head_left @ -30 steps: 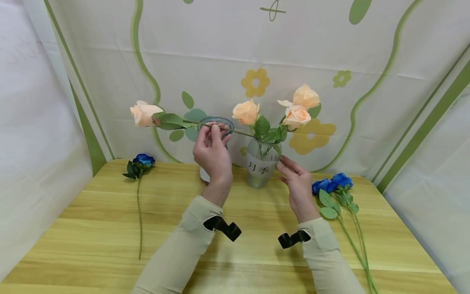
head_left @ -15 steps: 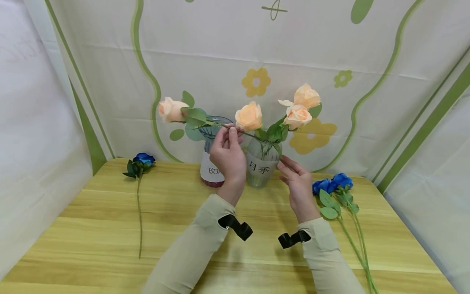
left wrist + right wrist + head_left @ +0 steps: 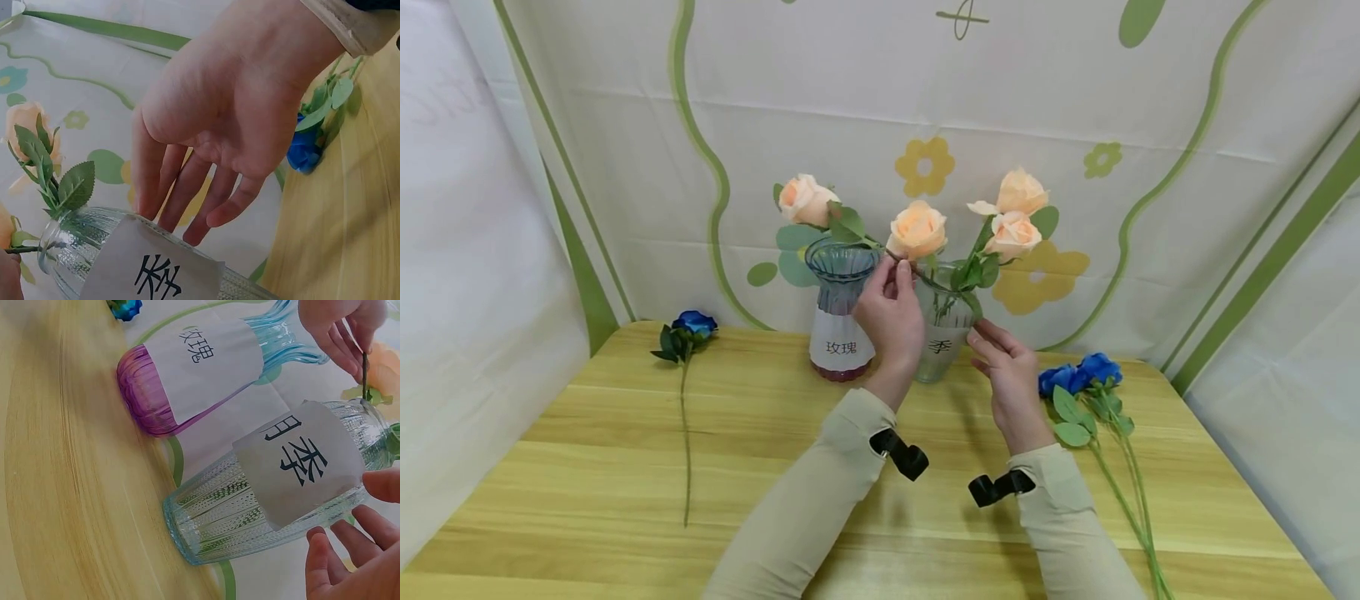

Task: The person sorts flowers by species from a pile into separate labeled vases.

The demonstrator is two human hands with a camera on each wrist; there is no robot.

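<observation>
Through the head camera I see a pale cloth backdrop point(image 3: 820, 75) printed with green wavy lines and yellow flowers, and in front of it a light wood-grain table point(image 3: 602, 467). Two arms in beige sleeves point(image 3: 805, 500) reach in from the near edge. Near the back stand two labelled vases, side by side: the two-tone vase point(image 3: 841, 293), blue above and purple at its base, and to its right the clear vase point(image 3: 929, 368), its label partly covered by a hand in this view but readable from the right wrist. I have the right hand point(image 3: 1011, 383) against the right side of the clear vase, fingers relaxed and touching the glass, not wrapped round it. The left hand point(image 3: 891, 323) pinches the stem of a peach rose point(image 3: 805, 201) between thumb and fingers; its bloom leans up and left over the two-tone vase, and its stem slants down to the clear vase's mouth, though I cannot tell whether the tip is inside. Two more peach roses point(image 3: 1017, 235) stand in the clear vase, leaning right; another peach bloom point(image 3: 919, 230) sits just above the left fingertips. Blue roses point(image 3: 1078, 375) lie at the table's right, and a single blue rose point(image 3: 695, 324) at its left. The smallest items I make out are the black wrist cameras point(image 3: 906, 460).
</observation>
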